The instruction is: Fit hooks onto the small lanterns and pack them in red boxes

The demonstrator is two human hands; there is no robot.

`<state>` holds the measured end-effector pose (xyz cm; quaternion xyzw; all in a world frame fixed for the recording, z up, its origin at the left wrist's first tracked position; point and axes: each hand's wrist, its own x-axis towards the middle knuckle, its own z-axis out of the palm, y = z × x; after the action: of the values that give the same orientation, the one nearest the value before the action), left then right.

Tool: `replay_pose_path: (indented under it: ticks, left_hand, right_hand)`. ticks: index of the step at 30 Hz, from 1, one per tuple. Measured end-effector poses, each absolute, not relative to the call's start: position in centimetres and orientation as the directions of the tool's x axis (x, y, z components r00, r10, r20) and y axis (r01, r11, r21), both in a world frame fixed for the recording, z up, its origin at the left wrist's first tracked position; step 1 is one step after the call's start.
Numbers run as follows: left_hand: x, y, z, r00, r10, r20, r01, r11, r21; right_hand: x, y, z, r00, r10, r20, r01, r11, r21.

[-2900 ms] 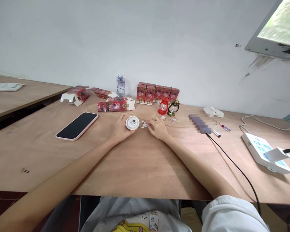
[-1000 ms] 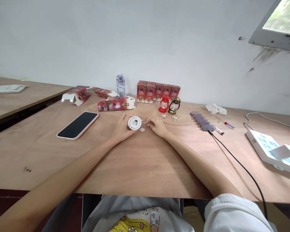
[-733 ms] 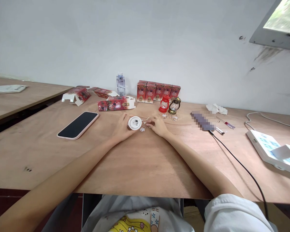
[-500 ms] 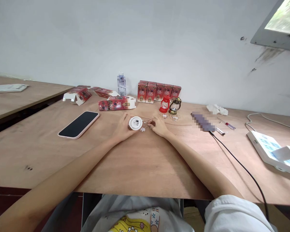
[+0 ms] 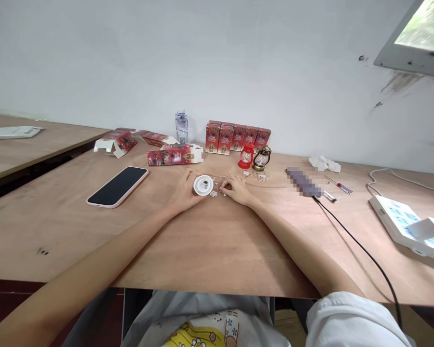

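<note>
My left hand (image 5: 185, 192) is wrapped round a small round white base (image 5: 203, 185), its flat face turned up toward me with a dark opening in it. Just to the right, my right hand (image 5: 237, 190) has thumb and forefinger pinched together over the table; what lies between them is too small to make out. A thin gold-coloured wire piece (image 5: 217, 178) shows at those fingertips. Below it, between the two hands, lies a small pale flat piece (image 5: 213, 193). Behind my right hand stand a red mini lantern (image 5: 246, 156) and a bronze mini lantern (image 5: 262, 158), with small bits in front of them.
Red boxes (image 5: 225, 139) stand by the wall, near a water bottle (image 5: 182, 127). Opened boxes (image 5: 173, 155) lie at the back left, a phone (image 5: 117, 186) at left. A screwdriver (image 5: 343, 188), tissue (image 5: 324, 164), cable (image 5: 358, 243) and power strip (image 5: 401, 224) are right.
My right hand's pinched fingertips have shifted very slightly, and the thin wire piece by them has changed its angle. My left hand keeps the white base almost in place.
</note>
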<state>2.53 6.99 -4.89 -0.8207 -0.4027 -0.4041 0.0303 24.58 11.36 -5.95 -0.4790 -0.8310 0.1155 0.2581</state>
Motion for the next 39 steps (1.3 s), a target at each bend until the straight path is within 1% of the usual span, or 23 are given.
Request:
replay_pose_path:
  ticks: [1, 3, 5, 7, 9, 11, 14, 17, 19, 21, 24, 26, 30, 33, 39]
  left_hand:
    - [2.5, 7.0, -5.0, 0.349, 0.634, 0.69, 0.686, -0.674, 0.273]
    - [2.5, 7.1, -5.1, 0.345, 0.625, 0.7, 0.687, -0.676, 0.265]
    - [2.5, 7.1, -5.1, 0.343, 0.619, 0.706, 0.688, -0.677, 0.259]
    - [2.6, 7.1, -5.0, 0.344, 0.617, 0.708, 0.689, -0.678, 0.256]
    - [2.6, 6.9, -4.9, 0.338, 0.634, 0.696, 0.71, -0.657, 0.253]
    - [2.7, 6.7, -4.7, 0.304, 0.669, 0.678, 0.76, -0.6, 0.252]
    - [2.8, 6.3, -4.4, 0.233, 0.714, 0.66, 0.834, -0.496, 0.241]
    - [2.8, 6.1, -4.3, 0.251, 0.704, 0.664, 0.867, -0.469, 0.17]
    - [2.8, 6.0, -4.2, 0.316, 0.672, 0.67, 0.867, -0.492, 0.084]
    - [2.9, 5.9, -4.1, 0.387, 0.632, 0.671, 0.854, -0.52, -0.002]
    - [3.1, 5.8, -4.0, 0.434, 0.596, 0.675, 0.846, -0.528, -0.078]
    - [3.2, 5.7, -3.9, 0.432, 0.595, 0.678, 0.851, -0.518, -0.088]
    - [3.2, 5.7, -3.8, 0.406, 0.626, 0.665, 0.867, -0.494, -0.065]
    - [3.1, 5.7, -3.8, 0.376, 0.638, 0.673, 0.877, -0.478, -0.037]
    - [3.1, 5.6, -3.7, 0.382, 0.645, 0.662, 0.869, -0.495, -0.019]
  right_hand:
    - [24.6, 11.2, -5.9, -0.419, 0.835, 0.356, 0.715, 0.545, -0.437]
    - [24.7, 10.6, -5.8, -0.419, 0.769, 0.483, 0.672, 0.62, -0.405]
    - [24.7, 9.9, -5.7, -0.396, 0.667, 0.632, 0.636, 0.695, -0.335]
    - [24.6, 9.3, -5.8, -0.367, 0.568, 0.737, 0.617, 0.741, -0.264]
    - [24.4, 9.1, -5.8, -0.343, 0.513, 0.787, 0.61, 0.759, -0.229]
    - [24.3, 9.1, -6.0, -0.33, 0.497, 0.803, 0.607, 0.763, -0.223]
    - [24.2, 9.2, -6.0, -0.338, 0.501, 0.797, 0.602, 0.766, -0.227]
    - [23.8, 8.6, -5.9, -0.296, 0.509, 0.808, 0.579, 0.768, -0.272]
    - [23.0, 7.7, -5.7, -0.222, 0.529, 0.819, 0.532, 0.77, -0.353]
    - [22.0, 6.7, -5.5, -0.149, 0.574, 0.805, 0.454, 0.763, -0.46]
    - [20.5, 5.4, -5.3, -0.105, 0.654, 0.749, 0.343, 0.73, -0.59]
    - [19.9, 4.9, -5.2, -0.089, 0.701, 0.708, 0.314, 0.694, -0.648]
    - [19.6, 4.6, -5.0, -0.033, 0.773, 0.633, 0.327, 0.607, -0.724]
    - [19.7, 4.6, -5.0, -0.042, 0.793, 0.608, 0.338, 0.584, -0.738]
    - [19.7, 4.9, -5.1, -0.062, 0.817, 0.574, 0.319, 0.561, -0.764]
